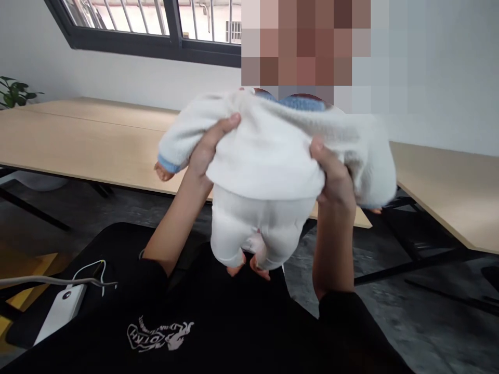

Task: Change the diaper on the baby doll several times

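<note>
A baby doll [257, 218] dressed in white is held upright in front of my chest, its feet hanging down near my lap. It wears a fleecy white top [268, 150] with blue cuffs and a blue collar, over white trousers. My left hand [212, 143] grips the doll's side at the top, thumb pressed on the cloth. On the other side my right hand [335, 171] clasps the top the same way. The doll's arms stick out to both sides. Its head area is covered by a pixelated patch, and most of my fingers are hidden behind the cloth.
Light wooden tables [97, 140] stand ahead and at the right [452, 182], with dark metal legs below. A white power bank [62, 311] with a cable lies at the lower left on a black seat [113, 244]. A barred window and a plant [15, 93] are behind.
</note>
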The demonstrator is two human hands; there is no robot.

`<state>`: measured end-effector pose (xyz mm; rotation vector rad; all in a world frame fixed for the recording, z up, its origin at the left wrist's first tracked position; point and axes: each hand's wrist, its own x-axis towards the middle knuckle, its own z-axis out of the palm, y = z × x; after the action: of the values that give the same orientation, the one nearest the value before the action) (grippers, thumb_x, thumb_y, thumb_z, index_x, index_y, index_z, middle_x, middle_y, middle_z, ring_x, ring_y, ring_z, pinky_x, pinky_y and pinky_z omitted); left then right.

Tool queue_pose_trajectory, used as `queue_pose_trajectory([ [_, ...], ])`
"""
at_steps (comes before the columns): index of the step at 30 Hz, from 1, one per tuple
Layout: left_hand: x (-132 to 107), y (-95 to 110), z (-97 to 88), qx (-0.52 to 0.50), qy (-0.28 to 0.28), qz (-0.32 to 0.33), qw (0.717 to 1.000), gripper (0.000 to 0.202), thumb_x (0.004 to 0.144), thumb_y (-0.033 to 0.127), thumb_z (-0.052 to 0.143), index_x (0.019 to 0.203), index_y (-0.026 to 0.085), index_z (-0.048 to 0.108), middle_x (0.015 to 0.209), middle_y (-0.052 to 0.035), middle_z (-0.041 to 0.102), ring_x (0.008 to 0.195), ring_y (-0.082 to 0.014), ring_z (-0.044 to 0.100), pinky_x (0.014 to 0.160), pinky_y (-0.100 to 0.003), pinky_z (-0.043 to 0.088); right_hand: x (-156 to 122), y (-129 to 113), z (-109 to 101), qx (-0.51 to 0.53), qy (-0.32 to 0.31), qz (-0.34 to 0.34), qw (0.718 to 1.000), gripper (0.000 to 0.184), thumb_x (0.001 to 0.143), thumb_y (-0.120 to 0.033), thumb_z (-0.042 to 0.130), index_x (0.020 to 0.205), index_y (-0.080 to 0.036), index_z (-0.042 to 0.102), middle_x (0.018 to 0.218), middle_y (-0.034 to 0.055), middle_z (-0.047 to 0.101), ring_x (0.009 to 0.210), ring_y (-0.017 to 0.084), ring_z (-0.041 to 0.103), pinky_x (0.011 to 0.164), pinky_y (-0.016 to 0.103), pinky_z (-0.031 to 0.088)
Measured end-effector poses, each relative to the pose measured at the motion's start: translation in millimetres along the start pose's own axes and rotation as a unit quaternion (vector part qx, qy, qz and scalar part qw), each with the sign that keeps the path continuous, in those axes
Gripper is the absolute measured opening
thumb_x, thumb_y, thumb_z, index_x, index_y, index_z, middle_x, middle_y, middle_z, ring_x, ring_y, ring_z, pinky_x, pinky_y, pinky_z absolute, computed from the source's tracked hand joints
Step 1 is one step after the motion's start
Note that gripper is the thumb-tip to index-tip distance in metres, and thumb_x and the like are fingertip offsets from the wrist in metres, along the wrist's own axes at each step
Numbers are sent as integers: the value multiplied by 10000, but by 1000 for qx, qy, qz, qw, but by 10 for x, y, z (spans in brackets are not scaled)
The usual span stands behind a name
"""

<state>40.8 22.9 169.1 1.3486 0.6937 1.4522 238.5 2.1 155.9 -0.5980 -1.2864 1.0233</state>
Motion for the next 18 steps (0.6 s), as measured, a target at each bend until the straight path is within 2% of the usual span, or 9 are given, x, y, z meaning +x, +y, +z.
queue_pose_trajectory([
  [2,232,-8,-55,-5,-8,12,1000,492,1053,357,265,1302,129,623,1175,-50,710,1332,-316,573,1006,-448,531,276,51,-13,42,-40,18,998,325,778,-446,765,1061,-297,707,1236,-32,691,1333,212,560,1124,328,496],
  [4,430,-61,-125,5,-2,11,1000,516,1061,372,242,1284,128,637,1134,-52,719,1306,-306,596,985,-449,532,495,139,-28,76,-63,17,995,362,801,-441,758,1115,-272,695,1232,-28,694,1278,195,601,1099,330,511],
  [7,637,-233,-248,55,5,-5,998,533,1063,410,271,1201,67,655,1111,-67,739,1276,-261,609,1022,-415,513,716,329,-57,87,-71,30,993,424,797,-461,736,1156,-240,686,1227,-40,699,1295,125,577,1121,285,448],
  [10,773,-508,-382,122,1,-6,992,571,1076,430,235,1122,23,634,1091,-47,763,1246,-188,595,1084,-330,449,843,573,-125,27,-53,88,994,448,735,-546,677,1007,-191,708,1143,-9,732,1359,75,489,1107,249,372],
  [13,889,-810,-489,137,-6,-6,990,537,1075,449,251,1124,77,636,1026,14,788,1192,-117,622,1093,-281,457,917,838,-230,-31,-48,139,989,504,618,-679,660,785,-204,684,958,32,761,1297,94,531,1052,262,379],
  [16,968,-1023,-520,154,-5,-15,988,511,1043,552,369,1056,140,671,949,39,798,1137,-125,655,1075,-300,501,977,1073,-335,-90,-102,168,976,564,548,-790,576,635,-234,599,815,68,747,1210,81,569,1013,255,347],
  [18,980,-1099,-499,180,-16,9,984,525,1016,614,414,1008,159,675,926,47,799,1111,-130,661,1065,-303,512,1024,1188,-378,-120,-131,172,969,590,543,-833,504,575,-246,548,773,77,734,1173,66,575,999,252,327],
])
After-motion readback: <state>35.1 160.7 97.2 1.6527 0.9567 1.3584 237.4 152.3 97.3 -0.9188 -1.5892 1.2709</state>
